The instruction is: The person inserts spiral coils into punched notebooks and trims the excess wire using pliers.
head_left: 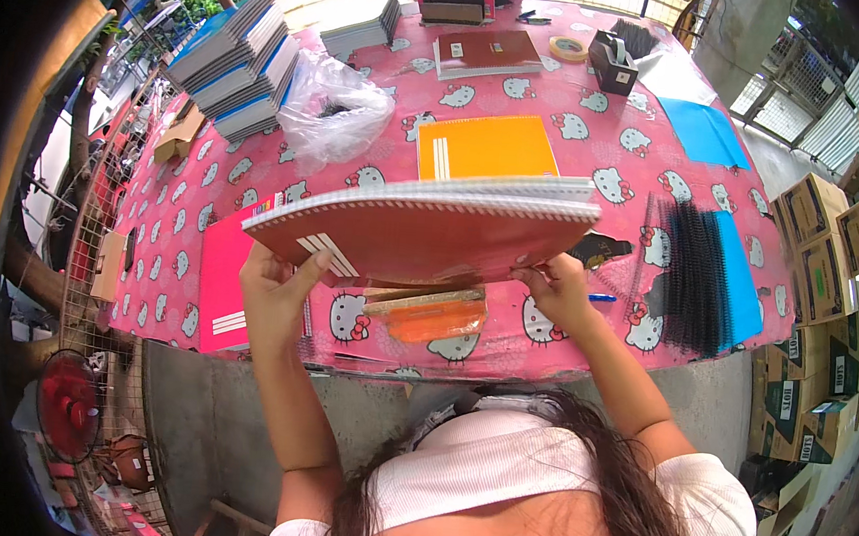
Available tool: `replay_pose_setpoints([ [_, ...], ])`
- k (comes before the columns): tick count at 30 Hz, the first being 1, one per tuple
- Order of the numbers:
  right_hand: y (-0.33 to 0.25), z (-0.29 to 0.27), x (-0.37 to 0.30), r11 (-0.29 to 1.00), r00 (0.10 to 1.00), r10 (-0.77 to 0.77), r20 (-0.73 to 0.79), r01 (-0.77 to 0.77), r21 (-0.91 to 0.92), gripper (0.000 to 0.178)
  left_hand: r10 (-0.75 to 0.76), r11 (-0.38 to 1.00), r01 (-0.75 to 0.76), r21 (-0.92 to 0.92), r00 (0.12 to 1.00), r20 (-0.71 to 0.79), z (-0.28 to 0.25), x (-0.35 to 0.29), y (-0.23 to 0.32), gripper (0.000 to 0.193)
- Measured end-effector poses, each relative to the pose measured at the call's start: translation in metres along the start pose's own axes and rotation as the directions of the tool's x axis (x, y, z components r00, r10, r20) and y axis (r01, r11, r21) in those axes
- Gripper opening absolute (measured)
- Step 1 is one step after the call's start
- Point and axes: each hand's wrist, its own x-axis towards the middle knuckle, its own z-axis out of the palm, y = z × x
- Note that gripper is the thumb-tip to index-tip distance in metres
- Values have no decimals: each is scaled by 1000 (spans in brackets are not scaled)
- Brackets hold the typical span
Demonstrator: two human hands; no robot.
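A dark red notebook (421,243) with white stripes on its cover is held up, tilted, over the near part of the table. Small holes or loops run along its upper long edge, and white pages show behind. My left hand (284,283) grips its lower left corner, thumb on the cover. My right hand (555,292) pinches the lower right edge. Beneath it lies an orange block-like thing (436,318) with a wood-coloured edge. A pink notebook (224,284) rests by my left hand, an orange-yellow notebook (488,145) beyond. A blue pen (602,298) is near my right hand.
Black binding coils (693,276) lie on blue sheets (740,270) at the right. Notebook stacks (239,70) and a clear plastic bag (336,112) stand far left. A tape dispenser (615,70), tape roll (567,48) and brown notebooks (489,51) are at the back. Cardboard boxes (813,270) flank the table.
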Motion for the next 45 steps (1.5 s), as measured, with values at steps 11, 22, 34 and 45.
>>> replay_pose_setpoints([
  [11,29,7,-29,997,982,44,181,-55,59,30,-33,987,11,-158,990,-138,7,-44,-31,46],
  [22,10,45,-39,975,984,180,11,-180,130,45,-171,985,165,-47,964,-204,12,-60,-113,74],
  [34,150,-194,33,167,675,529,-515,-677,-716,35,193,432,-577,694,810,553,134,-38,1,61],
  [45,-52,-69,6,975,986,-75,147,104,-198,44,427,680,-521,516,854,299,136,-33,-5,14],
])
